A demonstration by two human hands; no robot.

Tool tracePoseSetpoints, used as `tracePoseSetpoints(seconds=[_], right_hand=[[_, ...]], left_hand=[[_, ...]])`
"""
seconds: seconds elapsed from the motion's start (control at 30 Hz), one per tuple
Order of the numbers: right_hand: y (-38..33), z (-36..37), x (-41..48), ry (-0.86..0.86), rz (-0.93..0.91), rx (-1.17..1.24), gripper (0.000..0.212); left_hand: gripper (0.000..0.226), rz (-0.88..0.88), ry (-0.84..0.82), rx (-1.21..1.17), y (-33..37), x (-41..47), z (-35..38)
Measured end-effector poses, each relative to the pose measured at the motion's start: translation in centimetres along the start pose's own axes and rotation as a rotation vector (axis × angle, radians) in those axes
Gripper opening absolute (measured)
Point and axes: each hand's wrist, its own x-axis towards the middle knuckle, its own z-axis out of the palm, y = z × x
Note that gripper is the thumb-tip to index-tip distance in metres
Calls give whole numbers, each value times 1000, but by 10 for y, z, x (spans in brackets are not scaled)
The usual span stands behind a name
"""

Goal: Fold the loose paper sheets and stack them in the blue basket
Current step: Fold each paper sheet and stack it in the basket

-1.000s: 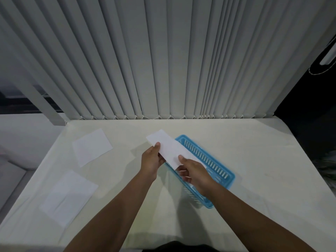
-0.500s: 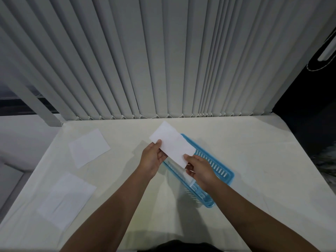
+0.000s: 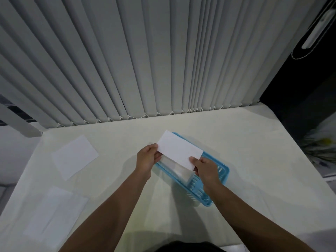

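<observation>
Behind everything hang pale vertical blinds (image 3: 145,57), and below them spreads the wide cream counter (image 3: 245,151) that carries the whole job. On its left side lie two loose paper sheets, flat and unfolded — the nearer sheet (image 3: 56,215) by the front edge and the farther sheet (image 3: 75,156) beyond it, well apart from the work. Right of centre sits the blue basket (image 3: 224,176), slotted and set at an angle, with what looks like pale folded paper (image 3: 179,170) already lying inside. Held in the air above the basket's far end is the folded sheet (image 3: 179,150), a long narrow strip pinched at both short ends. The left hand (image 3: 147,160) has its fingers closed on the strip's left end, thumb on top; the right hand (image 3: 205,169) grips the near right corner the same way, thumb pressed down over the paper. My reading is that the strip is about to be lowered in. The risk from here is plain: the strip is turned slightly off the basket's long axis, so it could catch a rim and land askew — or, let go unevenly, the thin paper could spring open at the crease or slide off the stack beneath.
</observation>
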Motion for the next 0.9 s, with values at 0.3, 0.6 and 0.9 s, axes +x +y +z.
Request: tracePoseSetpoints(seconds=[0.3, 0.6, 0.9], right_hand=[[26, -2, 1, 150, -19, -109, 18], [39, 4, -3, 173, -20, -188, 12], [41, 4, -4, 196, -29, -221, 12]], left_hand=[[23, 260, -66, 703, -5, 24, -5], [38, 422, -107, 1104, -10, 60, -25], [45, 379, -198, 1422, -8, 69, -23]])
